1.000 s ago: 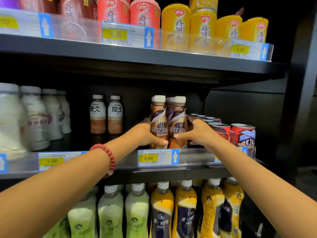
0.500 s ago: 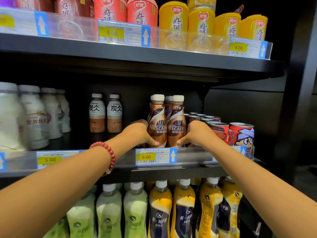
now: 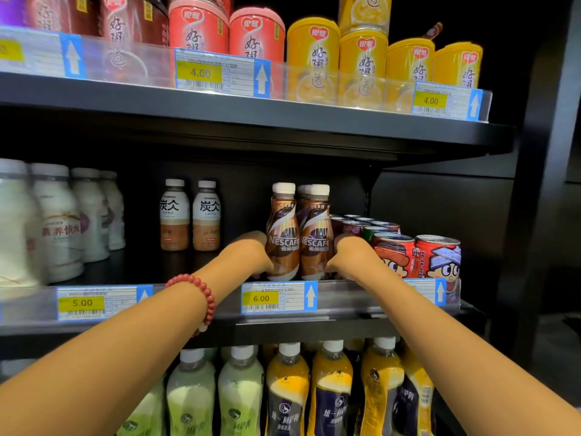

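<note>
1. L brown plastic coffee bottle (image 3: 282,243) & R brown plastic coffee bottle (image 3: 316,247), both w/ white caps, stand upright and touching at the front of the black metal shelf (image 3: 141,265), just behind the yellow 6.00 price tag (image 3: 273,298).
2. L hand (image 3: 251,253) is curled round the L bottle's outer side, low down. Its fingertips are hidden behind.
3. R hand (image 3: 349,253) is curled round the R bottle's outer side, same way.
4. Both bottles sit between the 2 hands.
5. Red tin cans w/ cartoon faces (image 3: 437,256) are just beside R hand.

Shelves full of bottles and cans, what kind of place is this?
Probably a shop, like a convenience store. The shelves hold rows of matching drinks, such as the Nescafe bottles and red cans, and price tags with arrows line the shelf edges.
</note>
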